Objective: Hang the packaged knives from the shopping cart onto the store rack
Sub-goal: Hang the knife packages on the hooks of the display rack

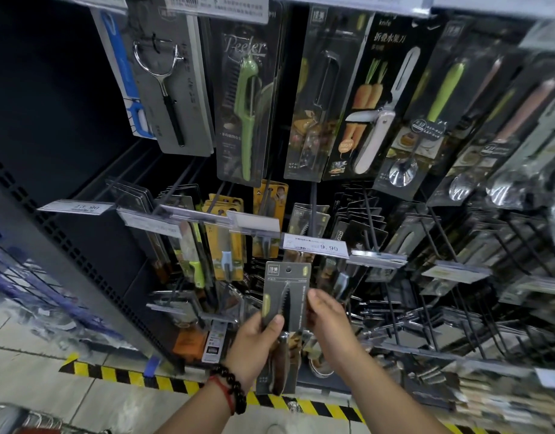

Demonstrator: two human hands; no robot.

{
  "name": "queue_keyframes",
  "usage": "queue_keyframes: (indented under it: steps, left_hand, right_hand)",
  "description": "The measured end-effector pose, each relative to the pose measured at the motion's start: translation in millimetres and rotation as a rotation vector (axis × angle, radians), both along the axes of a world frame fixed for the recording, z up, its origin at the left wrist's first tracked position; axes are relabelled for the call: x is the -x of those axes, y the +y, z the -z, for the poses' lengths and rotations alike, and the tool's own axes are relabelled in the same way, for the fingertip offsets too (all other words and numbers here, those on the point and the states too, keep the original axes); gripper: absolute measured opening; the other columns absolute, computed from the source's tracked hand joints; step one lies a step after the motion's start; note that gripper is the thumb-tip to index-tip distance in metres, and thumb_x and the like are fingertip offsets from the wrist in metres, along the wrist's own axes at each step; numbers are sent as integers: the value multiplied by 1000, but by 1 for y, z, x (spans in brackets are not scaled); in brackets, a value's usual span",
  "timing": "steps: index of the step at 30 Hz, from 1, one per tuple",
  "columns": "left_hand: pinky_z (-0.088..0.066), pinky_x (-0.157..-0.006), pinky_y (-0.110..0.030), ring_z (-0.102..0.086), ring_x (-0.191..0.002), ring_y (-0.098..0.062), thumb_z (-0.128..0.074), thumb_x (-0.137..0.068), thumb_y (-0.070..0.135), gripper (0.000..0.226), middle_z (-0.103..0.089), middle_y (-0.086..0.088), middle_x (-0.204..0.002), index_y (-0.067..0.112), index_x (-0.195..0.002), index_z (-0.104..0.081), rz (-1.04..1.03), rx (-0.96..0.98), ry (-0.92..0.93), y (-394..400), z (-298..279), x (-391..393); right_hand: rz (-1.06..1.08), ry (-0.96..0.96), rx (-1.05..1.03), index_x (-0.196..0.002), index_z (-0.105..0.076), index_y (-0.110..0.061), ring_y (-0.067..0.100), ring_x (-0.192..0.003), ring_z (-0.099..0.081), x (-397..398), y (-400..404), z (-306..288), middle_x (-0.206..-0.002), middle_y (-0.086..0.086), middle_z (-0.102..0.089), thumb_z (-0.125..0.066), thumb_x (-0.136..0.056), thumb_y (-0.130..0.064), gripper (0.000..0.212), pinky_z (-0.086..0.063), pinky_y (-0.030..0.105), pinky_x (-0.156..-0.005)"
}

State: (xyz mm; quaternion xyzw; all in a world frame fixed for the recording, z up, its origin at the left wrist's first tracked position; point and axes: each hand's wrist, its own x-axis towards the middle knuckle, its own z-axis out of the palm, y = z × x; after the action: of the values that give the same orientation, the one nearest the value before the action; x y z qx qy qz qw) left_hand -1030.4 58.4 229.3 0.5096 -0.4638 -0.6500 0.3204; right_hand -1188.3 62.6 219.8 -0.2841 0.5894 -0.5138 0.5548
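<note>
1. Both hands hold one packaged knife upright in front of the store rack, low in the view and near the middle
2. The left hand is clenched around the lower left edge of the card, its thumb lying across the front beside the serrated blade
3. The right hand grasps the right edge of the same card, with its fingers mostly hidden behind the pack
4. The pack is a dark grey card with a small round hanging hole near its top edge; the knife inside has a serrated blade pointing up and a brown handle below
5. The top of the card sits just under a white price tag reading 9.90, and the hole is not yet on any peg
6. A dark metal peg runs out of the rack just above that tag, carrying similar dark packs behind it
7. A dark bead bracelet and a red cord circle the left wrist
8. Higher on the rack hang a green peeler on a card marked Peeler and a folding fruit knife on a card printed with carrots
9. Yellow and black hazard tape lines the floor along the rack's base
</note>
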Motion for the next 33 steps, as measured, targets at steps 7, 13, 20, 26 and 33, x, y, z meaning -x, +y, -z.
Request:
queue_keyframes:
  steps: [7,13,20,26,33]
  left_hand:
    - [-45,-84,-19,-56,-104,-14,-64,-90,28,19,-60,6,-108,25,-106,-56,12,316,-239,-17,-10,15]
    - [-13,-110,-49,-13,-139,-31,-76,-74,44,77,-18,-4,-148,29,-139,-35,-267,1109,-844,-60,-55,-13]
    - [2,-112,-56,6,-144,-35,-74,-74,52,88,-2,-4,-157,39,-146,-25,-164,1175,-1121,-105,-76,-16]
    - [0,-111,-56,1,-143,-36,-76,-74,49,82,-8,-4,-157,42,-143,-30,-225,1204,-1119,-110,-72,-13]
    - [3,-111,-50,-5,-142,-38,-77,-72,49,82,-16,-5,-155,41,-141,-34,-244,1243,-1133,-112,-71,-14]
  right_hand:
    - [77,92,125,-109,-67,-4,26,-103,-68,-3,2,-34,-107,9,-74,-53,-99,-15,20,-54,33,-89]
    - [151,130,71,-90,-66,-20,-5,-83,-63,1,-9,-33,-90,-13,-70,-53,-100,-19,17,-43,17,-78]
    - [174,146,69,-66,-35,-28,4,-62,-32,5,-41,-37,-62,-17,-33,-54,-100,-24,39,-32,22,-77]
    - [168,137,60,-67,-42,-25,7,-68,-44,9,-47,-37,-65,-14,-45,-55,-99,-21,35,-38,26,-77]
    - [168,149,79,-78,-54,-9,17,-81,-56,11,-38,-30,-82,6,-58,-56,-99,-21,24,-42,29,-85]
